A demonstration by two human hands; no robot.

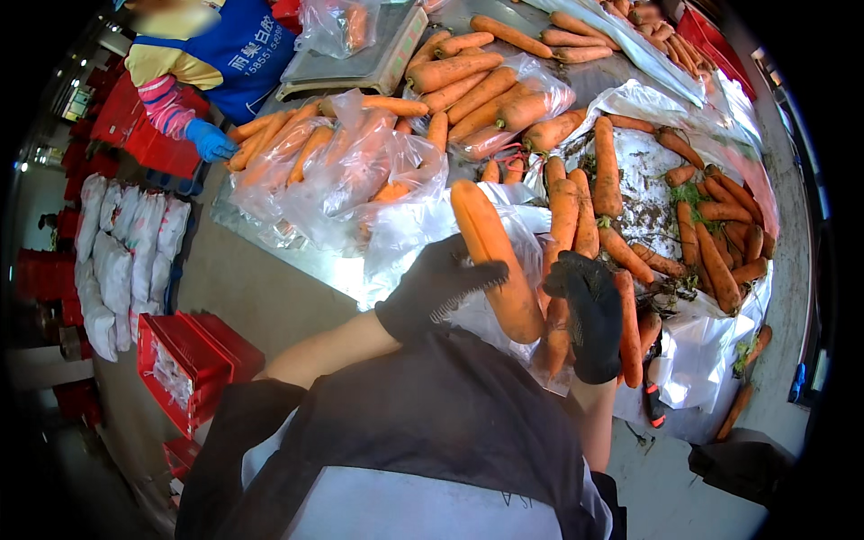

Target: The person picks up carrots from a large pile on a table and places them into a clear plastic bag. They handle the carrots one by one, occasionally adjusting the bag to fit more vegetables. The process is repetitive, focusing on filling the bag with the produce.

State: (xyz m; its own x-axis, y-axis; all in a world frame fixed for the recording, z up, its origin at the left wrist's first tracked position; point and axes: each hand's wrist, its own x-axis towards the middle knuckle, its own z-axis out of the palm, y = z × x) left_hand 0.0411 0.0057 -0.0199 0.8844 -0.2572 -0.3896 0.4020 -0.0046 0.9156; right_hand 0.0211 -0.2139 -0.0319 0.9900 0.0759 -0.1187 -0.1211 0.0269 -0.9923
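My left hand [442, 283], in a black glove with a textured grip, holds a large orange carrot [499, 263]. Its thumb lies across the carrot, and the fingers are behind it. To the right, my right hand [588, 317], also black-gloved, has its fingers curled beside several carrots [562, 216]; whether it grips anything is hidden. A clear plastic bag [482, 317] lies under and behind the held carrot. On the right, soil-marked carrots [719, 263], some with green tops, lie in an opened white sack [634, 182].
Bagged carrots [364, 155] and a platform scale [351, 67] lie farther back. A co-worker's blue-gloved hand [209, 140] touches carrots at the left. A black-and-red handled tool [653, 401] rests by the right edge. Red crates [196, 364] and filled white sacks [128, 250] stand on the floor.
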